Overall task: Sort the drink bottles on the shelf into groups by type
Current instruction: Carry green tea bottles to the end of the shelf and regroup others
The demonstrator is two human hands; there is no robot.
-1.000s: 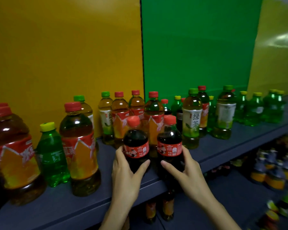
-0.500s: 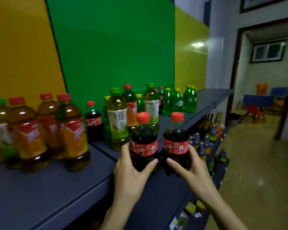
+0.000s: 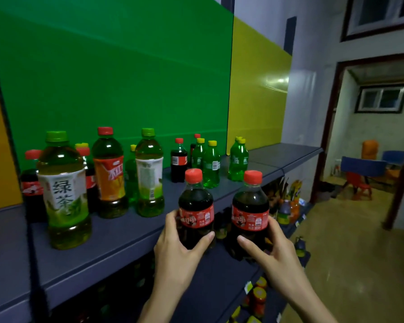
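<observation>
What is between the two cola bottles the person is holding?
Nothing. In the head view the left hand holds one cola bottle and the right hand the second cola bottle, apart; the gap shows only blurred goods lower down, beyond.

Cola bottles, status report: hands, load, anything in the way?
Left hand grips one small dark red-capped cola bottle; right hand grips second cola bottle. Both upright, apart. Green yellow-capped soda bottles stand on grey shelf ahead.
</observation>
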